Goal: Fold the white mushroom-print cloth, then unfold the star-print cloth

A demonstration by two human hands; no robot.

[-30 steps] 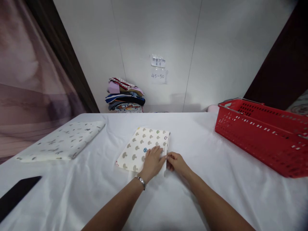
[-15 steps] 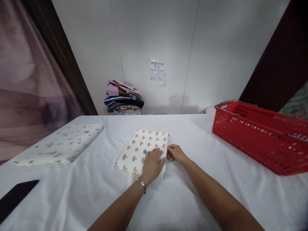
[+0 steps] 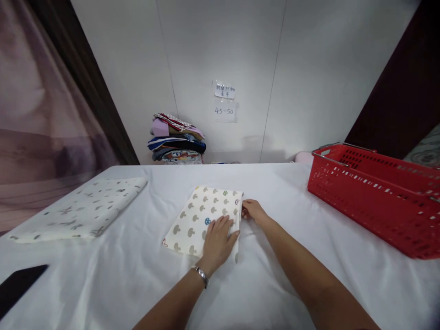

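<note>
A folded white cloth (image 3: 195, 215) with a grey mushroom print lies in the middle of the table. My left hand (image 3: 217, 240) rests flat on its near right part, fingers stretched out, a silver band on the wrist. At the cloth's right edge, my right hand (image 3: 253, 211) has its fingers curled in a pinch on the folded side; the fingertips are partly hidden. Off to the left lies a second folded white cloth (image 3: 82, 206) with small dark motifs.
A red plastic basket (image 3: 364, 201) with metal handles stands at the right. A dark flat object (image 3: 22, 284) lies at the near left. Behind the white-covered table (image 3: 275, 183), a pile of folded fabrics (image 3: 177, 140) sits by the wall, below and left of paper signs (image 3: 226, 111).
My right hand has slid a little farther along the cloth's right edge. My left hand stays on the cloth. The view has shifted slightly.
</note>
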